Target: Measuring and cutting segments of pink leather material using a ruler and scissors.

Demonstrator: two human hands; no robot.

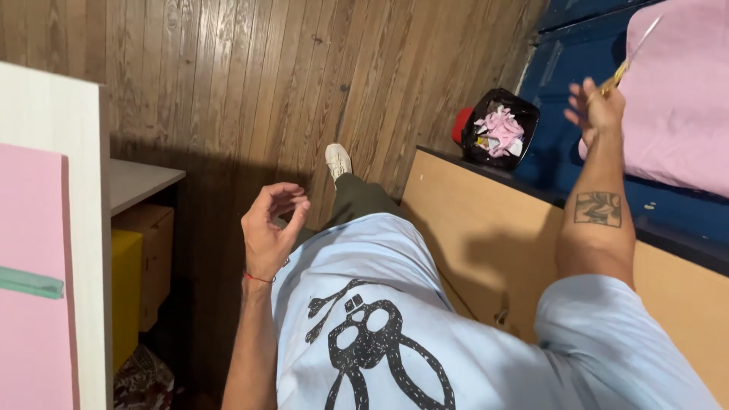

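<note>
My right hand [597, 110] is raised at the upper right and grips yellow-handled scissors [632, 52] whose blades point up against a large pink sheet [676, 106] lying on a blue table [600, 159]. My left hand [272, 226] hovers over my lap with its fingers loosely curled and nothing in it; a thin red band circles that wrist. My light blue shirt with a black print fills the lower middle, and my leg and white shoe [338, 159] stretch out over the wooden floor.
A black bin [497, 129] with pink paper scraps stands by the blue table, a red thing behind it. A light wood panel [486, 243] runs below the table edge. At left stand a white board with a pink sheet [30, 288], a yellow box [127, 292] and a small shelf.
</note>
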